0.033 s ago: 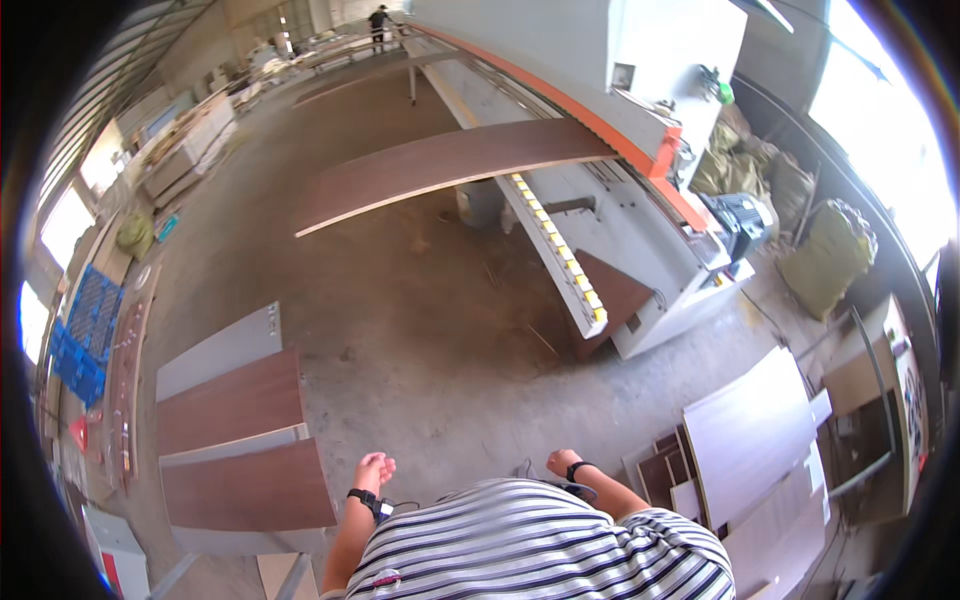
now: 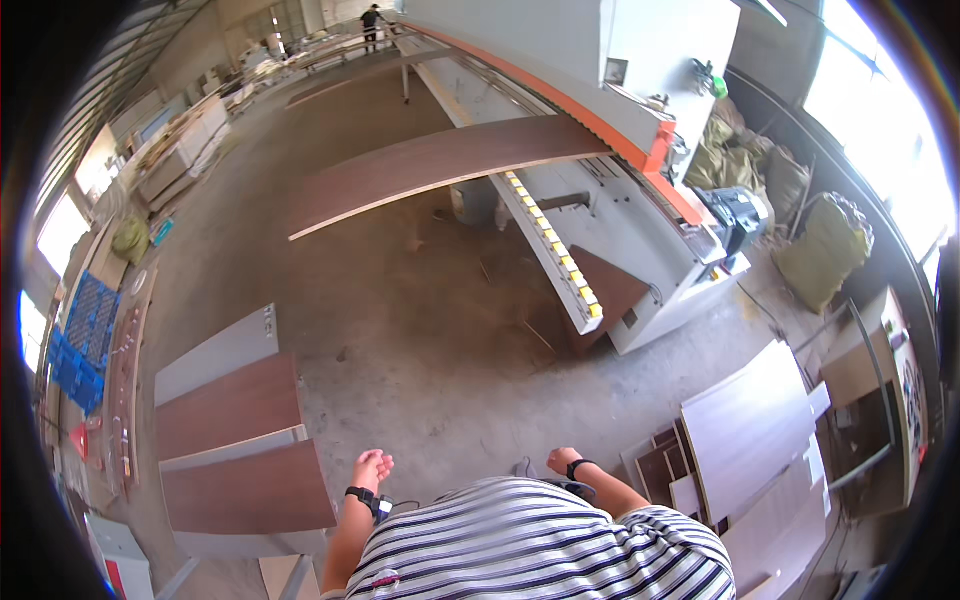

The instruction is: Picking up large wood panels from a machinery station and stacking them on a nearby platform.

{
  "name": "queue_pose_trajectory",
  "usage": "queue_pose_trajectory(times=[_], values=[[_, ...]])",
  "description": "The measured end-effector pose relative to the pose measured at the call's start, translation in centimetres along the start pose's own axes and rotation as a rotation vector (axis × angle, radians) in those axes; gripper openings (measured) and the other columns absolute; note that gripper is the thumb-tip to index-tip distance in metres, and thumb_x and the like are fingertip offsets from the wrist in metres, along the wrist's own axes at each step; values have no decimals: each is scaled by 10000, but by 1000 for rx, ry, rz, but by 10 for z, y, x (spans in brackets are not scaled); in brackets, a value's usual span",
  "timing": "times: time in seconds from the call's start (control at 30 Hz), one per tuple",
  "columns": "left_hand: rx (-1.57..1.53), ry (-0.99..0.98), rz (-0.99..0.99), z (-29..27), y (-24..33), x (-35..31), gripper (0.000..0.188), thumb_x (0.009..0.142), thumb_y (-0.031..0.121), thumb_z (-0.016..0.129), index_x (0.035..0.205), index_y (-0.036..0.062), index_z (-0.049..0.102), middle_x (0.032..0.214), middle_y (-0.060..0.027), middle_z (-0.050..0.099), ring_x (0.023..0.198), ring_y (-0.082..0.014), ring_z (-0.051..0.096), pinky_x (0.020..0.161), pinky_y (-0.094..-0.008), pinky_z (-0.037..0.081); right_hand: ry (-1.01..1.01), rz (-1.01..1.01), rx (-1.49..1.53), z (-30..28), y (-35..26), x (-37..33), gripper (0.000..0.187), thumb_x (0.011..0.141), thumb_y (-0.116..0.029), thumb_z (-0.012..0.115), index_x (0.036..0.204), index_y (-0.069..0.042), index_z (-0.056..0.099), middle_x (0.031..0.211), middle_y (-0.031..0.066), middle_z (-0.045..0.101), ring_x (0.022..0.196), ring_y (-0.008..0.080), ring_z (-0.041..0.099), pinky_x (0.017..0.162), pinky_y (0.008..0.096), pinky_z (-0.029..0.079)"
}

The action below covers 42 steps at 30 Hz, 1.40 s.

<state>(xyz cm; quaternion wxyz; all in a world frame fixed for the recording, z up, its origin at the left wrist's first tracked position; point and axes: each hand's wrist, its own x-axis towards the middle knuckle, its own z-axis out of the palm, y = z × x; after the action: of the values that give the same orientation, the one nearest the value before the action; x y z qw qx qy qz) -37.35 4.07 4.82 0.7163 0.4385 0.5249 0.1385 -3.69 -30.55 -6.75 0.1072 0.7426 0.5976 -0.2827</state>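
My left hand [image 2: 373, 469] hangs in front of my body with its fingers curled in and nothing in them. My right hand [image 2: 566, 461] is closed like a loose fist, apart from any thing; I see nothing held in it. Ahead, a long brown panel [image 2: 430, 171] lies across the bed of a large machine [image 2: 690, 290] with an orange rail, its left end sticking out over the floor. The stack of brown and grey boards [image 2: 245, 485] at my left is nearest to my left hand. Pale panels [image 2: 745, 425] lie stacked to the right of my right hand.
A support arm with yellow blocks [image 2: 555, 250] juts from the machine toward me. A brown board [image 2: 610, 290] leans beneath it. Bulging sacks [image 2: 825, 250] and a metal-framed cabinet [image 2: 870, 410] stand right. Blue pallets [image 2: 80, 350] are far left; another person [image 2: 371, 27] stands far back.
The view has shifted slightly, so the machine and long panel sit a little farther left. Both hands keep their place and pose before my body.
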Motion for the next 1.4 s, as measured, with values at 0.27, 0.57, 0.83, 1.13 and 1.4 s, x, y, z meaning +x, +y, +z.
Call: queue_pose_trajectory(times=[0.27,0.57,0.83,1.13,1.4], values=[[-56,39,0,31,44,33,162,881,244,483,957,108,529,863,-50,617,776,-170,593,668,-315,459,41,396,420,26,14,-29,304,785,-255,420,829,-57,647,899,156,629,854,329,594,751,415,477],[-122,-37,43,91,88,74,170,905,230,453,954,85,527,885,-60,618,780,-177,597,688,-319,456,67,375,452,23,20,-58,333,782,-305,430,846,-58,645,889,163,630,853,343,587,766,410,473],[-374,-17,81,146,143,124,124,889,210,481,953,118,535,864,-14,609,786,-151,575,732,-322,446,126,656,649,43,45,-85,308,776,-314,461,895,-104,653,900,158,628,854,332,592,781,398,476],[-553,-187,157,218,201,141,774,786,423,628,1306,-17,259,1136,-118,490,1048,-216,495,938,-359,395,87,782,642,64,78,-105,263,750,-275,482,869,-124,661,841,98,654,808,279,619,730,361,497],[-811,-72,155,264,209,136,851,663,455,733,1280,28,332,1336,-93,375,1227,-244,357,1009,-430,292,515,862,1107,-7,136,-118,273,794,-290,498,789,-52,631,793,172,622,770,335,603,695,387,480]])
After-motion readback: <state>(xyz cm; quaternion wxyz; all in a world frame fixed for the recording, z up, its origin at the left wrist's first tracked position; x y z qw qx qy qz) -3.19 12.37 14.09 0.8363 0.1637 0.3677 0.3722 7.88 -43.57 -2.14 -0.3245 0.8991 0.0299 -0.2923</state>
